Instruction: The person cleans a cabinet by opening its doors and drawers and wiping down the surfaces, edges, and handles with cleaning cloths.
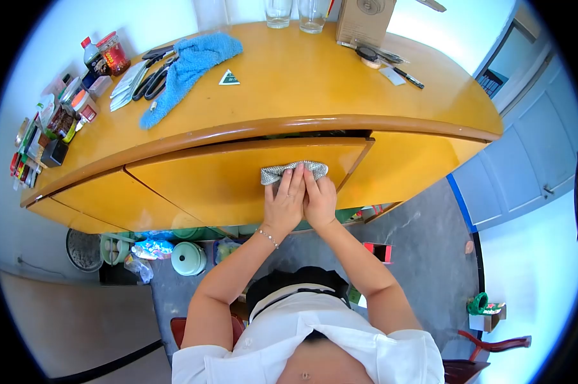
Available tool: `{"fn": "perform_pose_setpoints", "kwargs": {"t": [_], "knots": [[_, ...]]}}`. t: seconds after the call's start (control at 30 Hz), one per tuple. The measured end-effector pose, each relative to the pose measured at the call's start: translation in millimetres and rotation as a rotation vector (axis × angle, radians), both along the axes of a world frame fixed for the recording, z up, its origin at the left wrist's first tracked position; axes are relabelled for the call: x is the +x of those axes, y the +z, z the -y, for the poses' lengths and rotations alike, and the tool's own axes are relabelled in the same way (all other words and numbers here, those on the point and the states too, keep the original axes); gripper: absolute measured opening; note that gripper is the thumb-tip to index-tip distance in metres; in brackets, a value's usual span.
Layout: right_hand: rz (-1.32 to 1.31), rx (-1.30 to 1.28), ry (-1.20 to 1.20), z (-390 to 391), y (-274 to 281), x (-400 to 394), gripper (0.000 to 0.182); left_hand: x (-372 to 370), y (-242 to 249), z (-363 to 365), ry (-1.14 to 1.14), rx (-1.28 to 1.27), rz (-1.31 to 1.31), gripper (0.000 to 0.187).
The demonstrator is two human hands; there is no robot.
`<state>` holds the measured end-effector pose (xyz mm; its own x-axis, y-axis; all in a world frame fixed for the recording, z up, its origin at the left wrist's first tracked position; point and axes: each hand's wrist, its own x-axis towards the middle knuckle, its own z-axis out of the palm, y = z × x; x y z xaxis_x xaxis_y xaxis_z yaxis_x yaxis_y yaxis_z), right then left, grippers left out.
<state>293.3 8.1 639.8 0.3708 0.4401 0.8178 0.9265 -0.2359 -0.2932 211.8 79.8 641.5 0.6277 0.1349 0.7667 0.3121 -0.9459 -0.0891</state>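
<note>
A grey, speckled cloth (pixel 277 173) lies bunched against the yellow front panel (pixel 218 173) of the wooden cabinet. Both hands press on it side by side, fingertips on the fabric. My left hand (pixel 285 203) has a bracelet at its wrist and a ring, and its fingers point up over the cloth. Touching it on the right, my right hand (pixel 319 197) also holds the cloth to the panel. The panel's upper edge stands slightly apart from the cabinet top, with a dark gap above it.
On the cabinet top (pixel 289 83) are a blue towel (pixel 193 67), scissors (pixel 153 82), jars and bottles (pixel 113 54), two glasses (pixel 312 16), a cardboard box (pixel 364 22) and a pen (pixel 409 78). Below stands a lidded pot (pixel 188 258); a red chair (pixel 497 344) is at lower right.
</note>
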Motion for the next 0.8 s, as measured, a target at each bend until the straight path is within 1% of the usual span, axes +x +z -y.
{"fn": "perform_pose_setpoints", "kwargs": {"t": [0.1, 0.2, 0.27, 0.33, 0.43, 0.57, 0.67, 0.73, 0.8], "knots": [[-0.010, 0.000, -0.014, 2.8, 5.8, -5.8, 0.038, -2.4, 11.8, 0.8, -0.026, -0.012, -0.013, 0.039], [0.005, 0.028, -0.022, 1.4, 9.4, -3.9, 0.037, -3.8, 5.0, 4.7, -0.012, -0.053, -0.056, 0.039], [0.002, 0.018, -0.027, 2.9, 0.8, -6.5, 0.037, -0.7, -0.9, 2.7, -0.038, -0.041, -0.002, 0.038], [-0.004, 0.020, -0.038, 2.0, 9.0, -3.9, 0.037, -1.1, 5.9, 3.7, -0.056, -0.032, 0.029, 0.037], [-0.037, 0.027, -0.035, 6.3, 6.1, -9.9, 0.037, -3.7, 16.3, 5.7, -0.056, -0.050, -0.011, 0.037], [-0.051, 0.020, -0.013, 5.8, 0.7, -10.0, 0.038, -2.2, 0.8, 6.2, -0.064, -0.072, 0.002, 0.037], [-0.068, 0.032, -0.003, 4.5, 13.5, -7.6, 0.038, -6.4, 4.1, 8.1, -0.075, -0.088, 0.001, 0.037], [-0.083, 0.007, -0.014, 7.5, 12.0, -9.0, 0.038, -2.6, 16.3, 6.7, -0.088, -0.099, 0.023, 0.037], [-0.060, -0.019, -0.032, 8.5, 5.5, -6.9, 0.037, -3.1, 7.8, 8.8, -0.081, -0.114, 0.015, 0.037]]}}
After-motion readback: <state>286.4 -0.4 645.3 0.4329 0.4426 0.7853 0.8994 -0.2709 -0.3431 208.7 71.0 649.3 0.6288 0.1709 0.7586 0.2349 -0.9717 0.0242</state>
